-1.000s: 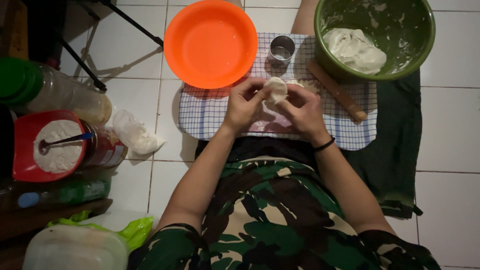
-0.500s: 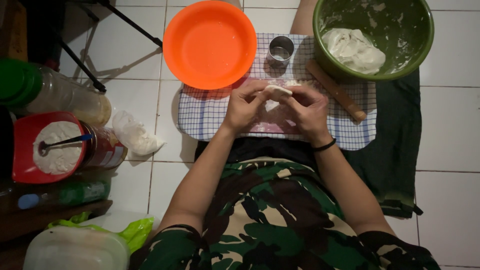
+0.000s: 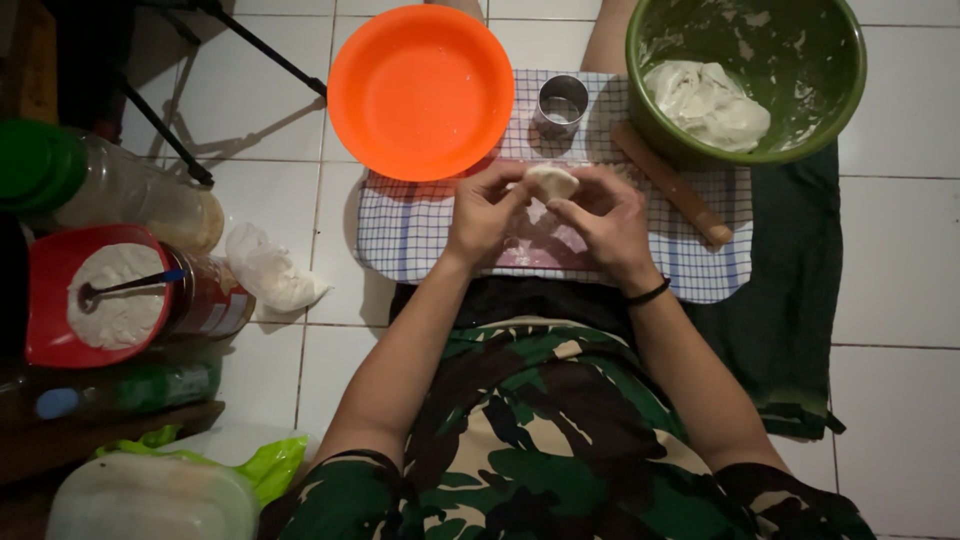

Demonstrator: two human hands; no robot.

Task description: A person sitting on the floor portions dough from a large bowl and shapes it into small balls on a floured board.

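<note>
Pinching a small folded piece of white dough [image 3: 552, 181] between both sets of fingertips, left hand [image 3: 487, 208] closed on its left edge, right hand [image 3: 605, 222] closed on its right edge and underside. Held just above a checked cloth [image 3: 400, 230] laid on a white tiled floor [image 3: 890, 260], with a pinkish board [image 3: 545, 255] directly beneath the fingers. Just beyond the fingertips, a short metal ring cutter [image 3: 561, 104] standing upright on the cloth. Beyond and to the left of the left fingers, a round orange bowl [image 3: 420, 90], its near rim overlapping the cloth. Beyond and to the right of the right fingers, a green bowl [image 3: 800, 60] smeared with flour and holding a lump of white dough [image 3: 706, 103]. Between that bowl and the right fingers, a wooden rolling pin [image 3: 670, 185] lying at a slant on the cloth, close to the right knuckles but not touching. Black band [image 3: 650, 293] around the right wrist. Dark green cloth [image 3: 790, 300] spread under the checked one, well right of the right hand. Well left of the left fingers: a crumpled white bag [image 3: 268, 270], a red container of flour [image 3: 100, 295] with a spoon handle [image 3: 135, 284] resting in it, and a clear plastic jar with a green lid [image 3: 110, 185] lying on its side. Nearer than both wrists, a camouflage shirt [image 3: 530, 440].
</note>
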